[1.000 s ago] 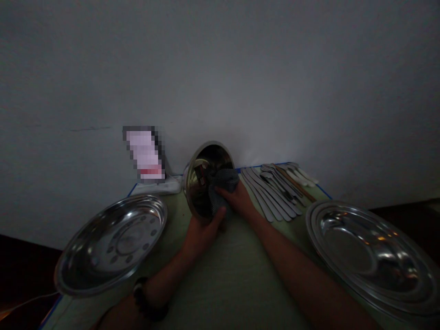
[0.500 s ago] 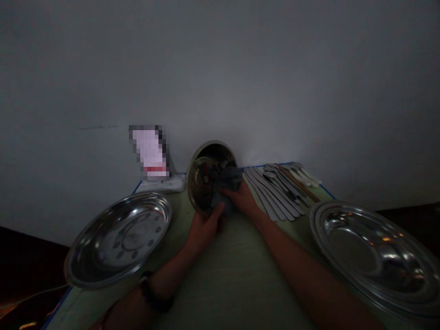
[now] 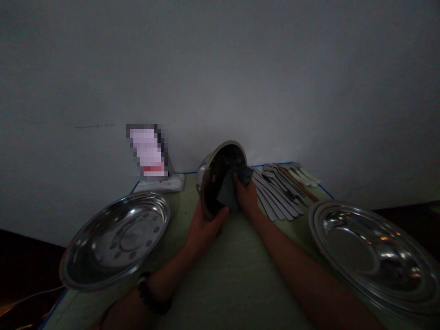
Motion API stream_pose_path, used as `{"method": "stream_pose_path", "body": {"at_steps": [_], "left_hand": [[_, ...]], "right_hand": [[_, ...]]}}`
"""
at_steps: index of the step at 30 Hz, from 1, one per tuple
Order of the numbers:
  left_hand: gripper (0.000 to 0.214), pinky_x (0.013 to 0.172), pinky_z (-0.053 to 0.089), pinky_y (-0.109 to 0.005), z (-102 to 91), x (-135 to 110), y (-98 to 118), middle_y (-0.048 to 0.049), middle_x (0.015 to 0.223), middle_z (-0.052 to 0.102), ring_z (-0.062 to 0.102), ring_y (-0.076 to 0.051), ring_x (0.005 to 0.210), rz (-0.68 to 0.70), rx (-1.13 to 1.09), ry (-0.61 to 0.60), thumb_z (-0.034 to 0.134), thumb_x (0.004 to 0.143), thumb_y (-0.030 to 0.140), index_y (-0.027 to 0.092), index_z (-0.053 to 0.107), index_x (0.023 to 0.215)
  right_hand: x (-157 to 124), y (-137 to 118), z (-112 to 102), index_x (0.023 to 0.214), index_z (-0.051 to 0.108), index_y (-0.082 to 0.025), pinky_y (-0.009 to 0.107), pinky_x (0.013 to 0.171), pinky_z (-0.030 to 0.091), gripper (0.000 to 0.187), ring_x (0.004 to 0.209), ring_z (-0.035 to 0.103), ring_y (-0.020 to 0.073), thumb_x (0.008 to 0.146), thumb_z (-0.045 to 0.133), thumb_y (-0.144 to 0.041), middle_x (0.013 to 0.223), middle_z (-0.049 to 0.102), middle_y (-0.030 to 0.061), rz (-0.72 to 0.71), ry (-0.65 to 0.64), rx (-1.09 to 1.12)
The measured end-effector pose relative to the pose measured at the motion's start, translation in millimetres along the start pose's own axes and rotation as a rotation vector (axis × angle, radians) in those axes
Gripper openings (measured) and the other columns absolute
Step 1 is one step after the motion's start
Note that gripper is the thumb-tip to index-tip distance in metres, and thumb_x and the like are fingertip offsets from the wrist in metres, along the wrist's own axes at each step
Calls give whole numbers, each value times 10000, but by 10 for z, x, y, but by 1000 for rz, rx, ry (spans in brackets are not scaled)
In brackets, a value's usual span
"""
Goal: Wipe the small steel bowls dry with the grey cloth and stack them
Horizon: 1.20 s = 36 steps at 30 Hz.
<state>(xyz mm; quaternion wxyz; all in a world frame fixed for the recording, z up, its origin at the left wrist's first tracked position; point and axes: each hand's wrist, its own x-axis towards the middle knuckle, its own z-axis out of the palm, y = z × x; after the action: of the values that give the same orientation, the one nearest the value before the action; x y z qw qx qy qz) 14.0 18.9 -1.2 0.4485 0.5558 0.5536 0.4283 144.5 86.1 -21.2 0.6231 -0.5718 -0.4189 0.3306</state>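
Note:
A shiny metal bowl [image 3: 203,173] is held tilted on its side above the table, its opening turned toward the right. My left hand [image 3: 205,225] grips the bowl's lower rim, thumb inside the edge and the other fingers hidden beneath. In my right hand [image 3: 246,196] is a grey patterned cloth [image 3: 228,190], pinched under the thumb. Part of the cloth lies against the bowl's inner right side and lower rim. The inside of the bowl is dark with blurred reflections.
A large metal basin [image 3: 120,240] stands at left, and stacked metal basins [image 3: 357,247] at right. Knives, forks and spoons [image 3: 278,197] lie in a row behind my right hand. A blurred-out screen [image 3: 147,151] stands on a white base [image 3: 161,183] near the wall [image 3: 220,73].
The bowl has shifted right and turned so its opening faces more to the right. My right hand and the cloth have moved slightly right, toward the bowl's right edge.

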Motion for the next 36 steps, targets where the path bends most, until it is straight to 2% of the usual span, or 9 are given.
{"method": "stream_pose_path", "body": {"at_steps": [3, 8, 11, 14, 19, 23, 28, 31, 36], "left_hand": [[286, 418, 438, -238, 5, 7, -16, 8, 511, 611, 528, -114, 396, -46, 32, -31, 660, 710, 446, 182, 593, 621], [349, 449, 491, -263, 18, 59, -105, -26, 550, 663, 589, -146, 424, -102, -68, 26, 641, 724, 502, 178, 629, 595], [401, 451, 491, -262, 16, 84, -115, -35, 472, 629, 585, -152, 410, -135, -104, 22, 631, 731, 511, 180, 606, 506], [426, 469, 484, -255, -8, 90, -87, -33, 420, 596, 582, -150, 412, -82, -100, 18, 622, 742, 515, 185, 584, 474], [352, 404, 416, -239, -39, 59, -46, 18, 367, 529, 517, -134, 357, -34, -123, 44, 637, 697, 505, 188, 561, 564], [313, 392, 392, -236, -19, 26, -22, 30, 369, 523, 498, -134, 349, -58, -59, -24, 622, 695, 489, 185, 576, 636], [361, 442, 426, -250, 2, 23, 16, -8, 423, 562, 525, -137, 405, -84, 23, -54, 640, 681, 516, 203, 548, 528], [399, 439, 424, -258, -1, 67, -39, -28, 429, 573, 513, -134, 388, -138, -21, -29, 598, 717, 520, 204, 545, 480], [428, 455, 426, -257, -11, 118, -157, -41, 425, 576, 524, -134, 393, -147, -78, -38, 567, 746, 503, 180, 570, 465]], "right_hand": [[-11, -3, -1, 849, 697, -170, 352, 758, 527, 374, 890, 690, 262, 749, 615, -520, 826, 745, 60, 3, -133, -62], [-39, 21, 20, 1001, 682, -171, 374, 853, 521, 452, 961, 684, 247, 625, 759, -411, 1014, 736, 90, -63, -332, -23], [-34, 48, 34, 1051, 665, -162, 387, 886, 507, 498, 997, 671, 249, 619, 761, -390, 1069, 721, 106, -93, -315, -10], [-15, 56, 37, 987, 688, -168, 385, 875, 503, 416, 973, 671, 247, 641, 732, -394, 1015, 734, 89, -77, -252, -1], [55, 99, 28, 838, 703, -178, 356, 775, 523, 317, 837, 675, 234, 603, 714, -390, 826, 740, 30, 76, -106, 192], [89, 148, 18, 899, 693, -185, 356, 783, 530, 359, 863, 677, 228, 637, 687, -430, 907, 741, 21, 117, -27, 349], [31, 77, -13, 903, 700, -184, 388, 853, 516, 353, 949, 680, 251, 683, 689, -459, 930, 747, 61, -6, -171, 85], [8, 59, -7, 1025, 670, -171, 393, 904, 500, 484, 1009, 667, 245, 622, 759, -424, 1044, 728, 87, -81, -280, 19], [12, 112, 18, 1147, 594, -153, 412, 917, 490, 679, 1074, 638, 265, 565, 801, -434, 1150, 683, 129, -110, -225, -60]]}}
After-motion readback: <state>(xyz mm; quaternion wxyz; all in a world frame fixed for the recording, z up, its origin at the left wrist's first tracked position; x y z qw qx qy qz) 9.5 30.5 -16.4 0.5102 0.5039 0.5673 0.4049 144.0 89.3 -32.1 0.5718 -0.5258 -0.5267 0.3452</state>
